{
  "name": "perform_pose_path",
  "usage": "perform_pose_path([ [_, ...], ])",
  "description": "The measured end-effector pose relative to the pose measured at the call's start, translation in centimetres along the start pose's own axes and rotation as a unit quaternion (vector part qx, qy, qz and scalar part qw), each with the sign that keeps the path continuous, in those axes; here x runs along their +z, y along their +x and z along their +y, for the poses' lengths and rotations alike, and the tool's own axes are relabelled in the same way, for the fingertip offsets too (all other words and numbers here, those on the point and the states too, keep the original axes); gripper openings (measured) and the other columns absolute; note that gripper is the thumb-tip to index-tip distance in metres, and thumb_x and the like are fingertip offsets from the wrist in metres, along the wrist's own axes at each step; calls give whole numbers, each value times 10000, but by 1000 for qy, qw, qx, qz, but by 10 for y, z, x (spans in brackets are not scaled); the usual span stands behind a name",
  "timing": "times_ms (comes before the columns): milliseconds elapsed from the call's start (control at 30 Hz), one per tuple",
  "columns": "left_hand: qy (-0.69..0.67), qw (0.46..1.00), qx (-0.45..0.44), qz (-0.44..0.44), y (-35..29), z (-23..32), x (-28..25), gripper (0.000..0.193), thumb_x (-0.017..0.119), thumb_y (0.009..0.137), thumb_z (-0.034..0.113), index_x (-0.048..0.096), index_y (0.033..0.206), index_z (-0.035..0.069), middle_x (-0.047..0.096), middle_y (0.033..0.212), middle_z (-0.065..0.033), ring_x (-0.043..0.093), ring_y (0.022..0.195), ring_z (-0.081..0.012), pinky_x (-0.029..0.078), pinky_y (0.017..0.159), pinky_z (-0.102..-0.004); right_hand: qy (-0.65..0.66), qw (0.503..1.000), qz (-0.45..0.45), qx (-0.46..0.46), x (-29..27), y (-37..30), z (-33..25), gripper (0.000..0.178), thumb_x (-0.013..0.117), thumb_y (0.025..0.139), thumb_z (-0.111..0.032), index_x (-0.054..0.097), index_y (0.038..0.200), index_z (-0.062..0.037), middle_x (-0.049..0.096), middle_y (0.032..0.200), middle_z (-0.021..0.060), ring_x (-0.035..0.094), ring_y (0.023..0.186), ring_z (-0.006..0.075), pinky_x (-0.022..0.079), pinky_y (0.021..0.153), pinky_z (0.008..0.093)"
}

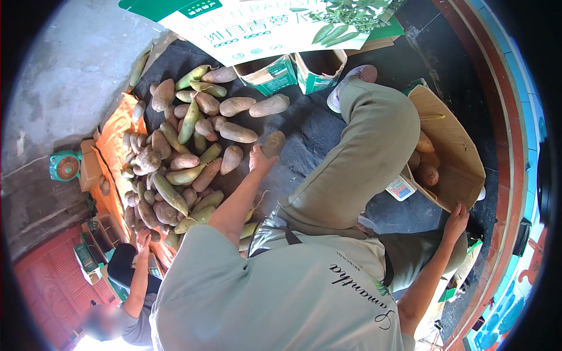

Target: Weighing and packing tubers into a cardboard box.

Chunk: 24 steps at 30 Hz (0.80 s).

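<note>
My left hand [261, 161] is closed on the near end of a brown, oblong sweet potato [274, 143], just right of a big heap. That heap mixes brownish-pink sweet potatoes [237, 133] with long green radishes [170, 193]. On the other side, my right hand [456, 223] grips the near edge of an open cardboard box [459, 158], fingers bent over its rim. Several reddish-brown roots [427, 174] lie inside the box, partly hidden by its wall and my leg. Beside the box is a scale [401, 188] with a coloured keypad.
A large printed white-and-green carton [252, 29] stands at the far side, with small open green boxes [272, 76] in front. Dark cloth [310, 140] and an orange sheet [111, 140] cover the floor. At lower left, another person's hand [143, 238] reaches to the heap.
</note>
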<state>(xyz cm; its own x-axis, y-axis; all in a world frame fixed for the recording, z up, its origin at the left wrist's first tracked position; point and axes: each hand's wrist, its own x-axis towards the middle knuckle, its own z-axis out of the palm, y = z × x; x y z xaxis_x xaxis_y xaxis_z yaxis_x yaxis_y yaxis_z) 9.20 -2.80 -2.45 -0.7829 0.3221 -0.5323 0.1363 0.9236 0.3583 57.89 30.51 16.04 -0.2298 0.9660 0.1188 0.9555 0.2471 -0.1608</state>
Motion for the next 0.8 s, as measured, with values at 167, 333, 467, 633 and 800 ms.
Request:
perform_pose_path([
  [167,-139,980,-141,-4,17,3,2,762,765,610,401,421,1206,76,556,1073,-194,580,930,-302,491,795,-377,4,1000,11,-10,1,1,0,292,417,920,-226,604,997,-16,567,901,251,541,871,396,439,770,445],
  [333,-366,905,-170,-135,33,3,-28,612,727,684,365,493,1152,48,589,1017,-115,608,779,-212,512,603,-319,14,1000,-2,18,3,1,-10,295,415,919,-227,593,1018,-14,567,938,252,541,887,409,443,772,436],
  [467,-429,891,-88,-117,-13,65,-78,526,699,727,339,508,1124,53,590,984,-85,603,754,-191,498,592,-319,33,998,48,8,-2,-6,-5,234,471,885,-195,591,955,-7,549,921,248,538,846,414,445,742,453],
  [633,-499,863,78,7,-74,140,-156,476,691,759,331,509,1101,54,574,993,-63,551,838,-167,468,686,-303,48,997,46,47,4,-5,-19,208,490,877,-205,590,931,-31,536,913,239,549,821,419,462,703,464],
  [800,-502,814,293,7,-127,222,-201,522,689,780,284,480,1166,1,554,1074,-90,546,957,-173,437,834,-302,52,995,41,75,-9,-9,-34,207,514,868,-216,593,928,-35,540,913,227,568,798,410,472,690,465],
])
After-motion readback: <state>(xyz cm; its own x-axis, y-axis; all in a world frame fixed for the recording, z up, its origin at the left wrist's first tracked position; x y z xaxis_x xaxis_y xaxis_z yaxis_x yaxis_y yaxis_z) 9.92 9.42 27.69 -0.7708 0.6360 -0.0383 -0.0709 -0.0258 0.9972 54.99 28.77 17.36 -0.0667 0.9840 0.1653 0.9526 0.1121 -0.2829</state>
